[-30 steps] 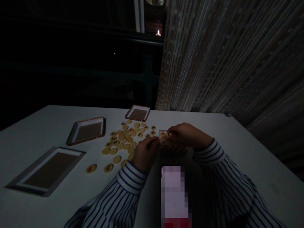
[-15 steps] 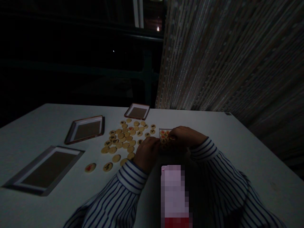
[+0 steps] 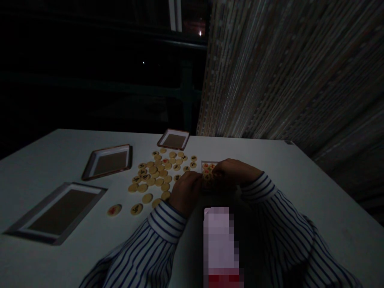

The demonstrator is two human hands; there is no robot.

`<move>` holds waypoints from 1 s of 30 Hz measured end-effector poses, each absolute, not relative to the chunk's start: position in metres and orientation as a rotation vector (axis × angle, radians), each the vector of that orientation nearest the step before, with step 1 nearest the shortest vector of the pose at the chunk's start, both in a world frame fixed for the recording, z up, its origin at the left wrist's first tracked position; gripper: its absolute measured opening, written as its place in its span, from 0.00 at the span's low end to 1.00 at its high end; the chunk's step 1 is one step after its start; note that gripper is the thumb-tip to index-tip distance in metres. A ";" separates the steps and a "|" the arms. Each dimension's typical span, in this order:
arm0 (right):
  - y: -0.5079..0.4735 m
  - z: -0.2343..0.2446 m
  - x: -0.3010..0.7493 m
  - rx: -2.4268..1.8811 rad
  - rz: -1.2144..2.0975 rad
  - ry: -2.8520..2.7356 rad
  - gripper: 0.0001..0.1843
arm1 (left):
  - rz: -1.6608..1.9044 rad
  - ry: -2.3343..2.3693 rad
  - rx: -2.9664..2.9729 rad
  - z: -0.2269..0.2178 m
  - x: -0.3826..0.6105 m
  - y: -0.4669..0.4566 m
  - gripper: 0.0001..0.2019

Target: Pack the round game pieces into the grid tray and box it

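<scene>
String curtain (image 3: 258, 72) hangs beyond the far right, the biggest thing on my remote feed. White table (image 3: 294, 176) next, dimly lit. Two striped sleeves (image 3: 163, 226) reach in over it.

Three shallow rectangular trays on the left half: a grey-rimmed tray (image 3: 57, 212) nearest me, a brown-rimmed tray (image 3: 109, 162) behind it, a far tray (image 3: 174, 141) near the back edge. Between the sleeves I get a pale oblong (image 3: 220, 240) (pixelated, so I can't name it).

Small box (image 3: 207, 162) sits between the hands, partly hidden. Right hand (image 3: 237, 172) bends down over it, fingertips obscured; I can't tell whether they pinch anything. Left hand (image 3: 185, 192) is curled at the box's left side, its grip also beyond my telling.

Xiangqi pieces last: red-marked boxed pieces (image 3: 205, 172) at the box's far left, loose pieces (image 3: 153, 170) scattered left of the hands, some overlapping. One red-marked piece (image 3: 114, 210) lies near the grey rim.
</scene>
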State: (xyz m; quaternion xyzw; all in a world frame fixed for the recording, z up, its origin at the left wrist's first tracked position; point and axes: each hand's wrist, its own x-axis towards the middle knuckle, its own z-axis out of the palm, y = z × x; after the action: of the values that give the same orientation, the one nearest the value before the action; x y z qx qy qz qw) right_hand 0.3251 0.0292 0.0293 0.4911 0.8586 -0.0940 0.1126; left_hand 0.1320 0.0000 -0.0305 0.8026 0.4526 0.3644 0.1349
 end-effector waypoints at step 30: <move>0.029 0.031 0.323 1.425 -0.309 2.547 0.13 | 0.798 1.394 2.548 -0.036 0.133 0.001 0.12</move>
State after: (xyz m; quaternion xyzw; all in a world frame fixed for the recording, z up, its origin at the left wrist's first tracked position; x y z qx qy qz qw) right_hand 0.3230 0.0289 0.0313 0.4829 0.8632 -0.1047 0.1032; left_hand 0.1326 0.0011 -0.0356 0.8442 0.4618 0.2643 0.0646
